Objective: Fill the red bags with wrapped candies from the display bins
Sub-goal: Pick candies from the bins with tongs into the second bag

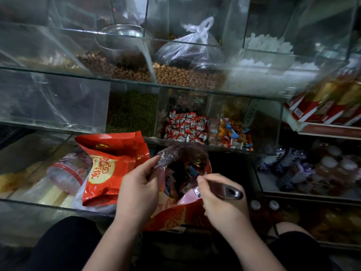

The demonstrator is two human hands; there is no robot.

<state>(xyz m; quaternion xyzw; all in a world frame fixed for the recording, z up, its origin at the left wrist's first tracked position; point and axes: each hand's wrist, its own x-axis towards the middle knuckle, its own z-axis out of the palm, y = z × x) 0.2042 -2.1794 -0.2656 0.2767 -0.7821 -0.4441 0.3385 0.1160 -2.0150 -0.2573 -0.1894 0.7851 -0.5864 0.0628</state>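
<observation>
A red bag [172,216] stands open in front of me, with several wrapped candies showing inside. My left hand [138,190] pinches the bag's left rim and holds its mouth open. My right hand [220,202] grips the handle of a metal scoop [226,190] at the bag's right rim; the scoop's bowl is hidden inside the bag. A second red bag [111,169] lies on the glass shelf to the left. Behind, one glass bin holds red-and-white wrapped candies [185,126] and the bin next to it holds mixed orange and blue candies [234,133].
A green-bean bin [132,112] sits left of the candy bins. The upper glass shelf carries nuts [185,77], a metal bowl [121,38] and a tied plastic bag [187,47]. A clear plastic jar [68,171] lies at the left. Red boxes [322,110] and bottles [332,167] fill the right.
</observation>
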